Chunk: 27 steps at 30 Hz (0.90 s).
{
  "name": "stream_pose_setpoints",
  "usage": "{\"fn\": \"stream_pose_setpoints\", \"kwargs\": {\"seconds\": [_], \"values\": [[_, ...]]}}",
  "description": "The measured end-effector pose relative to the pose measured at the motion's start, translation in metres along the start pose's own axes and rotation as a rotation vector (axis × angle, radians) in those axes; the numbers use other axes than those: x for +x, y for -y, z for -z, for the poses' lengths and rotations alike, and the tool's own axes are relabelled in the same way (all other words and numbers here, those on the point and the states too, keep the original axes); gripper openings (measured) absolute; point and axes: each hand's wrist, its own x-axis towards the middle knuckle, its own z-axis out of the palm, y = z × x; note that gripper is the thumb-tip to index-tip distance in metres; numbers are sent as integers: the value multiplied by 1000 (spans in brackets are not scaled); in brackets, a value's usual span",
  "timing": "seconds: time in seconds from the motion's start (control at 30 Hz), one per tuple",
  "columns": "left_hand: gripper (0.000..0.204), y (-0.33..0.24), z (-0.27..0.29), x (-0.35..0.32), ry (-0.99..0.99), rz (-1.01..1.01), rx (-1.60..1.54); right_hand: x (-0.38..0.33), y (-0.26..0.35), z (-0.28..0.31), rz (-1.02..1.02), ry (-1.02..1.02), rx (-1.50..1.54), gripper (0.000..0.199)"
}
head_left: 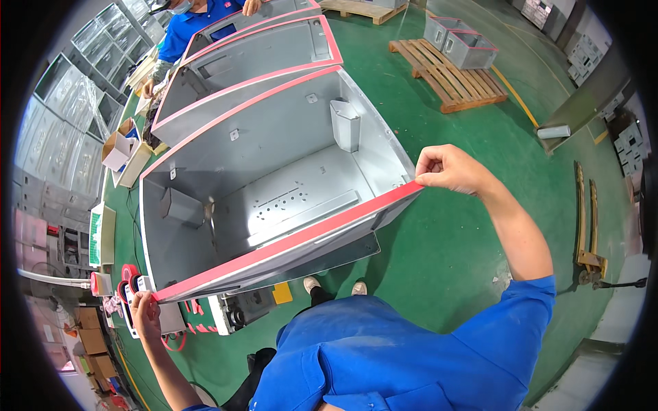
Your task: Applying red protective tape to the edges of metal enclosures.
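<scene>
A big open grey metal cabinet shell [274,151] lies in front of me. A red tape strip [288,243] runs along its near rim. My right hand [449,170] pinches the right end of the strip at the cabinet's right corner. At the left corner my left hand [144,308] presses down the strip's other end. Red strips also line the shell's far rim.
Two more cabinet shells [260,55] with red rims stand behind, and a person in blue [192,20] works there. Wooden pallets [449,72] lie on the green floor [439,253] to the right. Tape rolls and cartons [123,154] crowd the left bench.
</scene>
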Motion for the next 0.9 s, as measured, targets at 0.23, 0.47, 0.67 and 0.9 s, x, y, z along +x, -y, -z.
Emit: {"fn": "stream_pose_setpoints", "kwargs": {"seconds": [0.23,0.47,0.67,0.9], "values": [[10,-1,-5,-3,-20,-11,-27,-9,-15,-7,-112,-72,288,20],[8,3,-1,-2,33,-40,-10,-16,-25,-22,-130,-204,528,16],[10,3,-1,-2,42,-35,-15,-12,-30,-40,-120,-319,515,17],[7,10,1,-1,-13,-72,27,-14,-29,-44,-115,-349,524,19]]}}
